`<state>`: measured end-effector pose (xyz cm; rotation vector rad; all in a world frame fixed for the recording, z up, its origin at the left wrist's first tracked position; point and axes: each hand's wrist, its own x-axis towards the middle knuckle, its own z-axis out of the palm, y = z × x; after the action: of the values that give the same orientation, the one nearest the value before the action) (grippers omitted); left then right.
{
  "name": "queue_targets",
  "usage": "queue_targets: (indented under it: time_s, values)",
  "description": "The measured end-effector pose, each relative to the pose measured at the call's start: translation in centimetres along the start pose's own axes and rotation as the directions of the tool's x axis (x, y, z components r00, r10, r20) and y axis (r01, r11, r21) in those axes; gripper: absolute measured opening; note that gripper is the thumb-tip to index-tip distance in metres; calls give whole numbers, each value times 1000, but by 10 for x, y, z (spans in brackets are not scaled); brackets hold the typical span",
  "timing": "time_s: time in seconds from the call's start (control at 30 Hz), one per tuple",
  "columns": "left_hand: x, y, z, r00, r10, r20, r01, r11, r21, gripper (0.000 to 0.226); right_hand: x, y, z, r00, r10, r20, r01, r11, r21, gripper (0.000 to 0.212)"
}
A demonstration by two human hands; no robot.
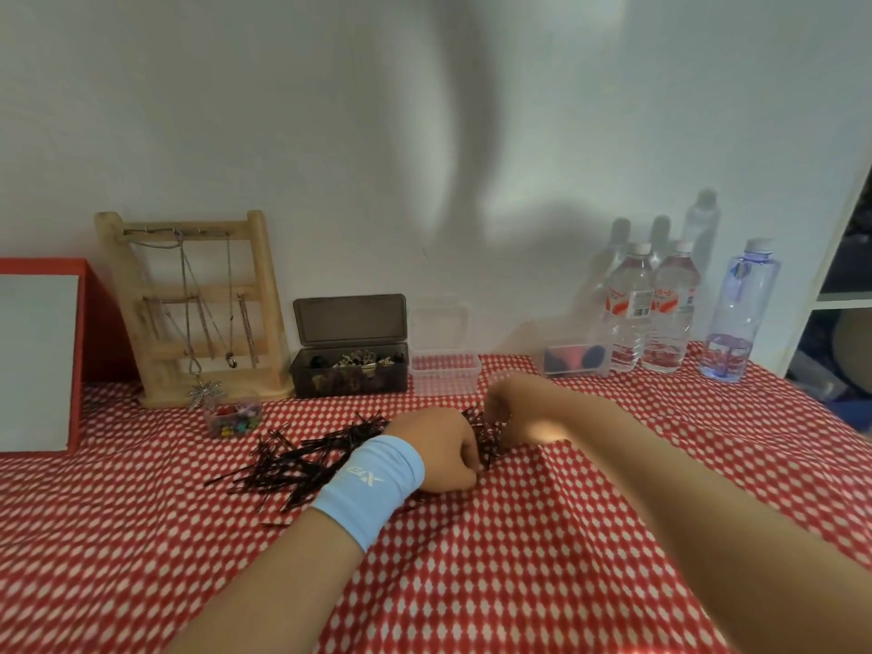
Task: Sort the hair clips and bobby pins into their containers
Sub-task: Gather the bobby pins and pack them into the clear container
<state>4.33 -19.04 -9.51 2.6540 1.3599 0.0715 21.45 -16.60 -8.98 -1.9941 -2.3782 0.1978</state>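
**Bobby pins still loose; clip box partly filled**

Head view: A wide heap of dark bobby pins (302, 457) is spread over the middle of the tabletop (472, 582), which is covered by a red-and-white patterned cloth. None of them can be seen in a container, so the pin half of the sort is judged barely begun.

The left hand (446, 448), above a light blue wristband (373, 488), is curled closed over the right end of the heap, with a bunch of pins gathered under its fingers. The right hand (507, 410) is bent down into the same end of the heap with curled fingers. It is blurred, and whether pins are actually held cannot be told.

Along the far edge, against the wall, a dark brown box (349, 375) stands with its lid raised, and hair clips are piled inside it. Just to its right a clear container (443, 372) stands open and appears empty; it is judged the likely place for the pins. Nearer the left edge, a small clear tub (232, 420) holds tiny coloured clips. Toward the far right corner, a clear case (573, 360) holds dark and pink items that cannot be identified.
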Motion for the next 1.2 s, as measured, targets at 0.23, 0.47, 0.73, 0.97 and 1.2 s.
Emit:
queue_targets:
  time_s: [0.23,0.47,0.73,0.97,1.2]
  values:
    - [-2,-57,-10,997,-82,-10,80,990,-118,41,3,-10,8,999,-26,42,27,1000,-12,69]
    - [6,-73,15,994,-28,102,44,987,-154,93,14,-30,3,977,-149,153,141,988,61,70]
    - [17,-75,6,996,-35,79,52,974,-219,61,20,-31,-4,976,-136,172,131,991,40,76]
    - [23,-71,12,997,-53,59,59,992,-108,64,29,-40,1,960,-180,214,199,978,-67,44]
    - [12,-87,10,993,-114,-6,109,964,-242,81,38,-47,8,958,-170,232,197,976,-97,47]
